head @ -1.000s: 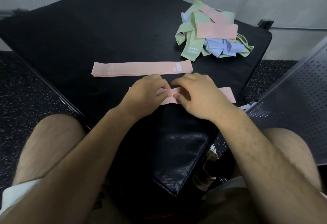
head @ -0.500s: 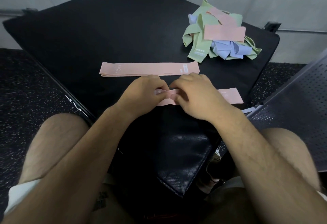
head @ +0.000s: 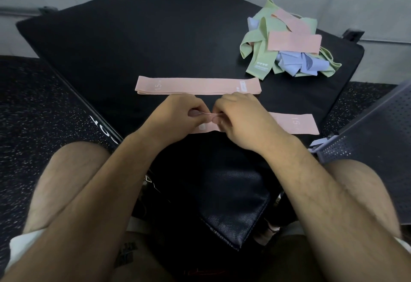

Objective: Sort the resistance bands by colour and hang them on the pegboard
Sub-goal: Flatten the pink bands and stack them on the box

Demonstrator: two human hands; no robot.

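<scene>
Both hands are on the near pink band (head: 293,123) at centre frame. The left hand (head: 178,114) and the right hand (head: 242,121) each pinch a raised fold of it between thumb and forefinger, other fingers curled in, the two hands almost meeting. The band lies on the black pad (head: 133,37) with its long axis running left to right. Its printed right end pokes out past the right hand, and its left end is hidden under the left hand. Just above the knuckles a second pink band (head: 198,86) lies flat and parallel; whether the hands brush it, I cannot tell. In the upper right, well apart, sits the unsorted pile (head: 260,59) of green, blue and pink. At the right edge leans a perforated panel (head: 378,148), likely the pegboard, so the right hand is the nearer one. Only a pale strip (head: 320,142) at the panel's near corner lies between, so the path looks open.
</scene>
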